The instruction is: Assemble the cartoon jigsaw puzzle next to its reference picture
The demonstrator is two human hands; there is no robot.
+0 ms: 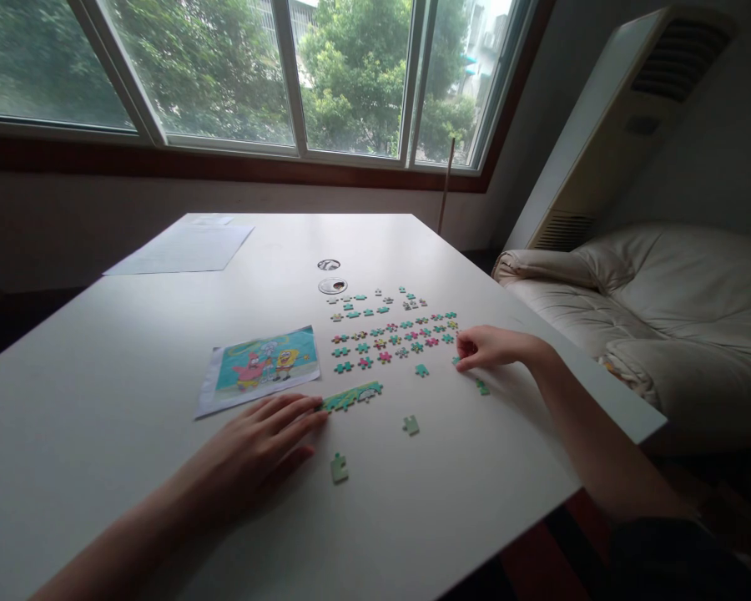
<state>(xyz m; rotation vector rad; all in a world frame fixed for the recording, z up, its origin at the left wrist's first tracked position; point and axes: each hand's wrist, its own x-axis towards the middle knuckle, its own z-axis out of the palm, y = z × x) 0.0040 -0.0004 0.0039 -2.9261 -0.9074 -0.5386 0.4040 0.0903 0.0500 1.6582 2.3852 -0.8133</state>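
My left hand (259,442) lies flat on the white table (131,351), fingers stretched out, its tips touching the left end of a short joined strip of puzzle pieces (354,396). My right hand (485,346) rests to the right, fingers curled in a pinch over a small green piece at the edge of the spread of loose puzzle pieces (391,330). A colourful cartoon reference picture (259,367) lies just beyond my left hand. Single pieces (339,468) (411,425) lie near the front.
A sheet of paper (184,248) lies at the far left of the table. Two round cable holes (332,285) sit behind the pieces. A cream sofa (682,309) and a standing air conditioner (613,125) are on the right, windows at the back.
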